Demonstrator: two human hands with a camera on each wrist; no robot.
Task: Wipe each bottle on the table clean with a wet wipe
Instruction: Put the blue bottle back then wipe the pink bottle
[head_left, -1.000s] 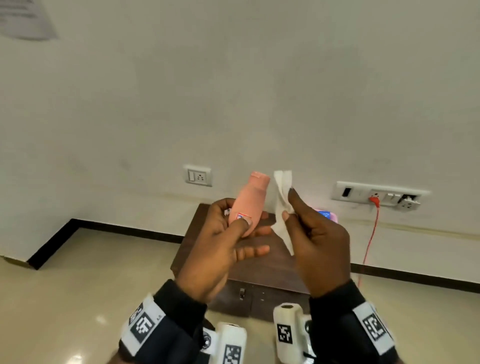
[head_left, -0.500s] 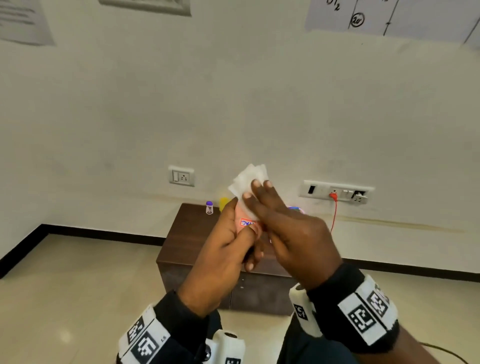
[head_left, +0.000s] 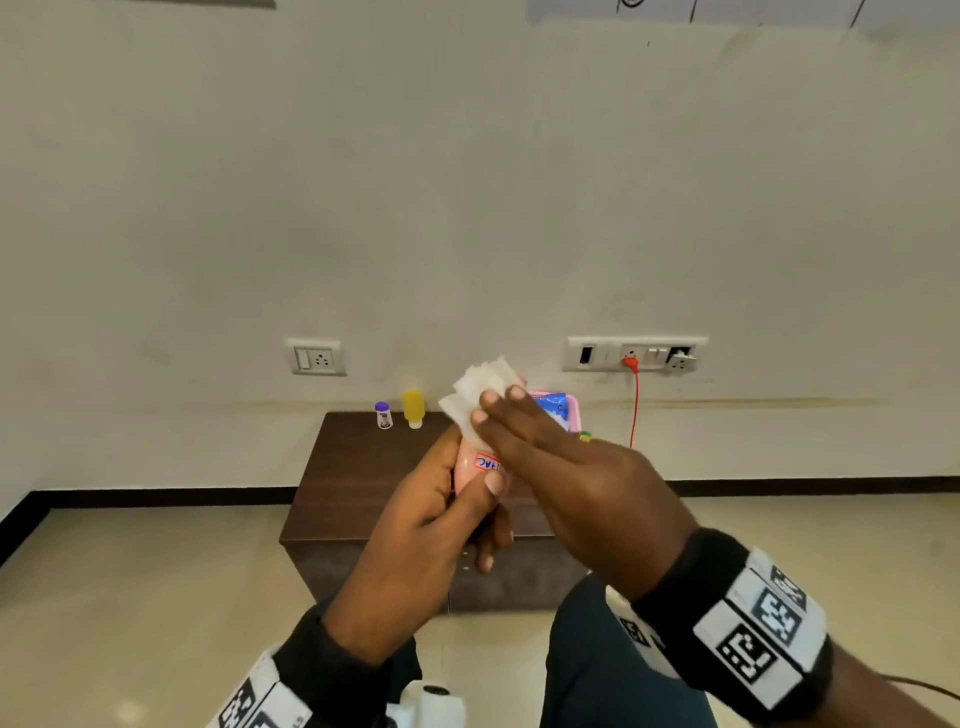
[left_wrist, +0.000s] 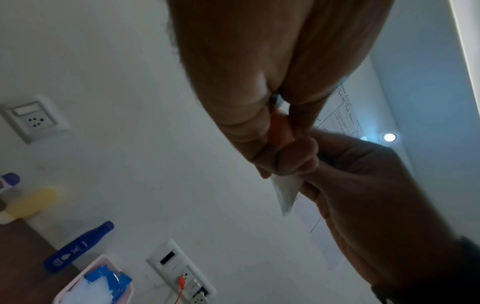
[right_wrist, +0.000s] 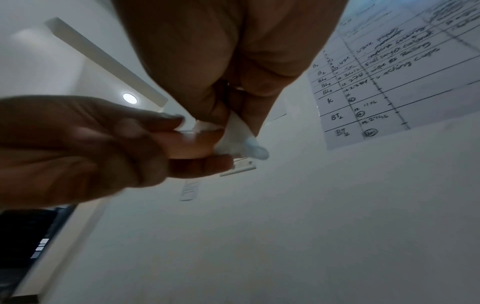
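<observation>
Since half a second ago the hands have barely shifted, though the view has tipped down and the white wet wipe (head_left: 480, 402) now covers the bottle's top more fully. The dark brown wooden table (head_left: 358, 467) stands against the wall, well beyond the hands. The left hand (head_left: 415, 540) grips the pink plastic bottle (head_left: 467, 467) around its lower body, thumb across the red-bordered label. The right hand (head_left: 576, 483) presses the wipe over the bottle's upper part, fingers extended; the right wrist view suggests the thumb pinches the wipe underneath. A pink tray (head_left: 571, 410) with a blue wipes packet (head_left: 550, 405), a yellow squeeze bottle (head_left: 414, 408) and a small purple-capped bottle (head_left: 383, 414) sit at the table's far edge.
</observation>
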